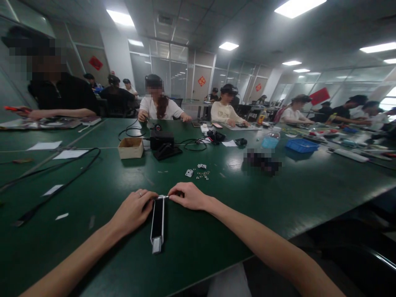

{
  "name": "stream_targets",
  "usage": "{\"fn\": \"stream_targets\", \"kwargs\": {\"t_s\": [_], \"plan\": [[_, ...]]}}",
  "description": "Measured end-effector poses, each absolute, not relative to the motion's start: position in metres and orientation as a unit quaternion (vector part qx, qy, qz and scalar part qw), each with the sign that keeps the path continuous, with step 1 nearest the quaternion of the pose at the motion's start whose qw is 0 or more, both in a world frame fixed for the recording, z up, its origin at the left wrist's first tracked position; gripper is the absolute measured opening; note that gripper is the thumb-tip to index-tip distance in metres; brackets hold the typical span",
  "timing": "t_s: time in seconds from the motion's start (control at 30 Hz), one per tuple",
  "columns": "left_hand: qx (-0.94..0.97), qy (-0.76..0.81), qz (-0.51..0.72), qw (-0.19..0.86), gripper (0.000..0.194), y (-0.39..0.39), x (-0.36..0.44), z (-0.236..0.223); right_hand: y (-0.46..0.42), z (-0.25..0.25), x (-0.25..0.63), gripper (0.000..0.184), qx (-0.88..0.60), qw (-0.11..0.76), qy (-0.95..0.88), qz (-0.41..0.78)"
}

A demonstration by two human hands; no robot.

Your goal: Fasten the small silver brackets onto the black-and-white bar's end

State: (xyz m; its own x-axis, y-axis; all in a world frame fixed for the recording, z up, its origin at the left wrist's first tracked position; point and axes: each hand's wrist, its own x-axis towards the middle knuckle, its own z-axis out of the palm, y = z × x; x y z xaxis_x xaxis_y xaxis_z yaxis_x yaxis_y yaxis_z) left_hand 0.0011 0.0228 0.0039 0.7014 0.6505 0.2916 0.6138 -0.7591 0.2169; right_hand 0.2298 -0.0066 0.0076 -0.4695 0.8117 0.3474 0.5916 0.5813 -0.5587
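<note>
A long narrow black device with silver ends [157, 222] lies on the green table [216, 214], pointing away from me. My left hand [133, 208] is curled against its far left side and grips it. My right hand [189, 195] is pinched at the device's far end, fingertips pressed on a small silver part there. Just beyond the hands lies a scatter of small metal parts and screws [199, 172].
A small cardboard box [130, 147], a black tool with cables [163, 146], paper slips [69, 154] and a long black cable [62, 177] lie further out. A blue tray [301, 145] sits at the right. Several other people sit working around the far and side table edges.
</note>
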Motion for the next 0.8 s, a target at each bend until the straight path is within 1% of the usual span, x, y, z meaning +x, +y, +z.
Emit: {"fn": "stream_targets", "kwargs": {"t_s": [0.3,0.8], "plan": [[0.921,0.340,0.180,0.056,0.032,0.022,0.002,0.004,-0.005,0.001,0.226,0.016,-0.384,0.325,-0.855,0.122],[0.923,0.334,0.181,0.056,0.031,0.023,0.002,0.002,-0.004,-0.001,0.220,0.016,-0.388,0.321,-0.858,0.103]]}}
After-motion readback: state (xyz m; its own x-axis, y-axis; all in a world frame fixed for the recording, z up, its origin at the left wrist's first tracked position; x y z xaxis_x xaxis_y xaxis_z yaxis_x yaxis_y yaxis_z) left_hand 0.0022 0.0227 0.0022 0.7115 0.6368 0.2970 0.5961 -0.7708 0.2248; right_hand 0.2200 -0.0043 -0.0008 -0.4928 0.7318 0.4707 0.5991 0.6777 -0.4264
